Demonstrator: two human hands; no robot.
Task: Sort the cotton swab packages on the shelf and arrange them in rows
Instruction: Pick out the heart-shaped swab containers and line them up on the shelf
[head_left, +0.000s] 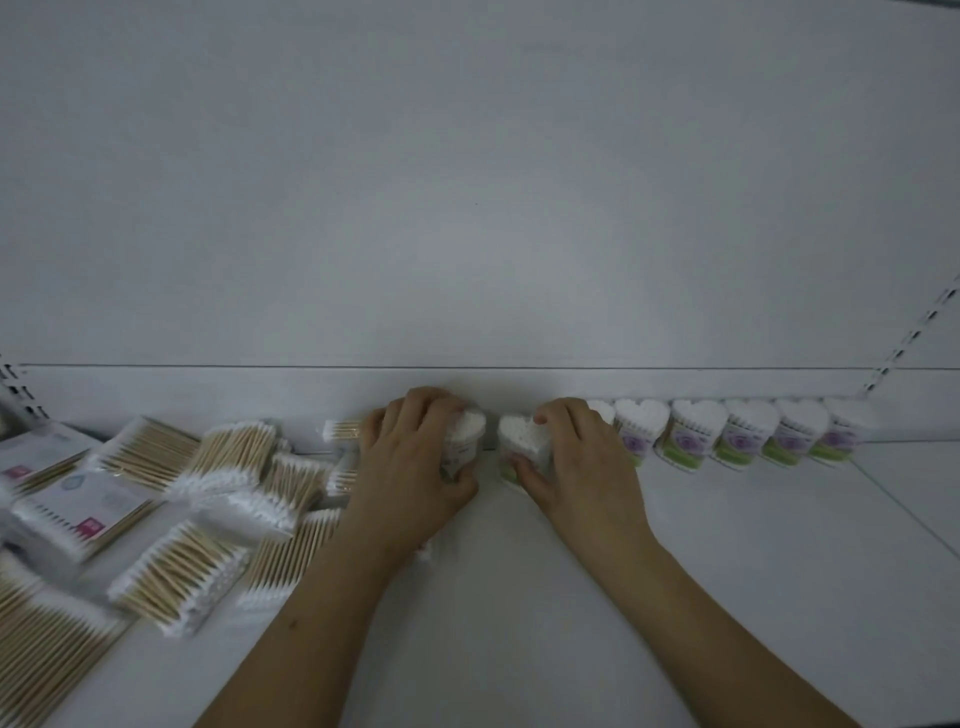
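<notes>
On the white shelf (519, 597), my left hand (410, 467) grips a heart-shaped tub of cotton swabs (465, 434) near the back wall. My right hand (576, 457) grips a second heart-shaped tub (522, 436) just to its right. A small gap separates the two tubs. Right of my right hand, a row of several heart-shaped tubs (737, 431) with purple and green labels stands along the back wall. Part of each held tub is hidden under my fingers.
A loose heap of flat packs of wooden-stick swabs (208, 493) covers the shelf's left side, some with white-and-pink labels (83, 512). Slotted shelf uprights stand at the far left (15, 389) and far right (909, 338). The back panel (467, 208) is plain white.
</notes>
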